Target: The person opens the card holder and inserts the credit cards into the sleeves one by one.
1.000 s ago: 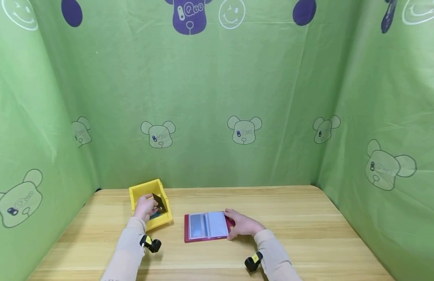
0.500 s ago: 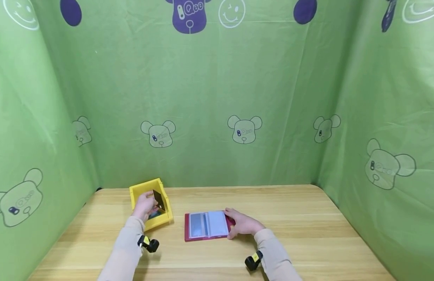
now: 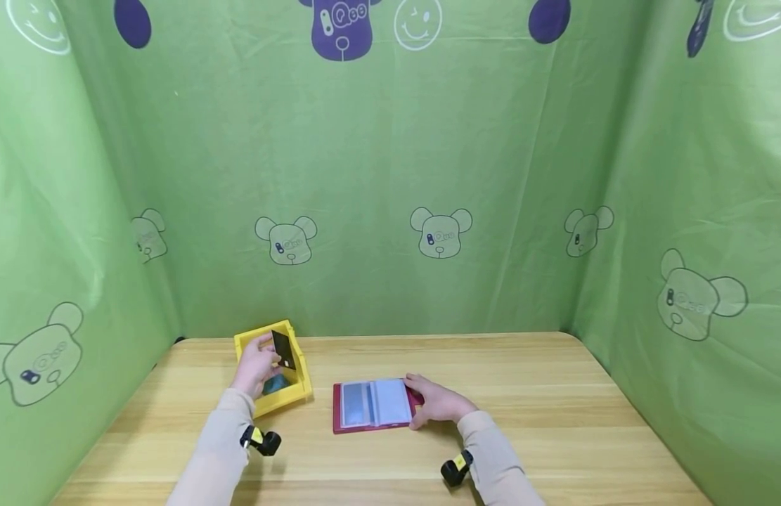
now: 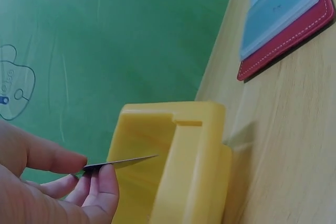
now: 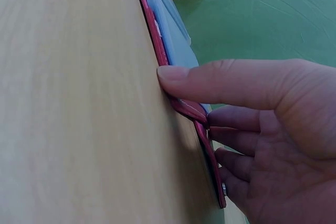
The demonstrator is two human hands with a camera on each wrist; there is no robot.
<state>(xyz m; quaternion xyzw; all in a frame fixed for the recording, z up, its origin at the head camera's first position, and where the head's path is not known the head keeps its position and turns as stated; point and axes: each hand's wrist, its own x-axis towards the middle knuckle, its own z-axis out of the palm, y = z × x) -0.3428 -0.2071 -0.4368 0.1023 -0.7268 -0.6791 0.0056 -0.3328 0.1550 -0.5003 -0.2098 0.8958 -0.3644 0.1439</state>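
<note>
In the head view my left hand (image 3: 256, 367) is over the yellow bin (image 3: 281, 402) and pinches a thin black card (image 3: 284, 350). The left wrist view shows the card (image 4: 128, 160) nearly edge-on, between thumb and fingers, at the bin's opening. Right of the bin, a red card holder (image 3: 390, 403) lies spread open on the table with its clear sleeves showing. My right hand (image 3: 442, 403) grips its right end, thumb at the near edge and fingers on the far side. Up close, the thumb (image 5: 178, 77) presses by a folded red strap (image 5: 190, 109).
Something bluish (image 3: 276, 384) lies in the bottom of the bin. The wooden table (image 3: 554, 422) reaches back to a green curtain (image 3: 365, 295) with bear prints, which also hangs along both sides.
My left hand has drawn the black card upward, so more of it shows above the bin and of the bluish thing below. The right hand and the card holder have stayed put.
</note>
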